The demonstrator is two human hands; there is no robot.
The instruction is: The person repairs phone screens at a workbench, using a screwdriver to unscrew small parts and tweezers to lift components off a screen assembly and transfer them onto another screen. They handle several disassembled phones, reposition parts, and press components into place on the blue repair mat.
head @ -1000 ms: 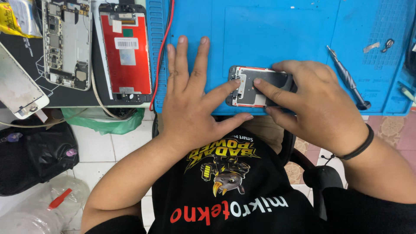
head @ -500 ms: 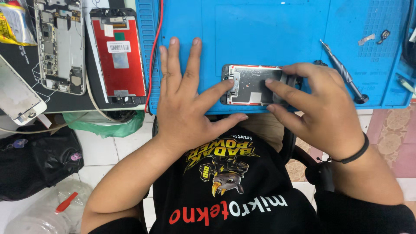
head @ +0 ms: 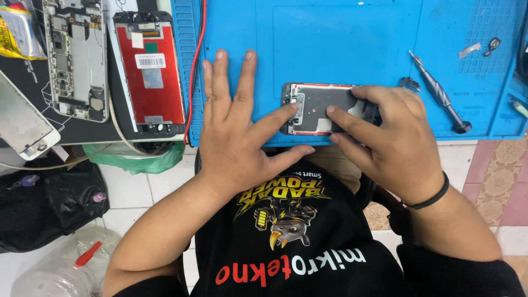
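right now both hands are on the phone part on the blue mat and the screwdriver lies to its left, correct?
Not quite: the screwdriver lies to the right of the phone part, not the left, as the head view shows. The rest holds: the left hand and right hand both touch the part, which rests on the blue mat.

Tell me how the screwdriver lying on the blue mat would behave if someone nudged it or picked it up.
The screwdriver has a slim round shaft, so a nudge would probably roll it across the blue mat. It looks rigid and likely light. Its wider end cap may make it roll in a curve. The right hand lies nearest it.
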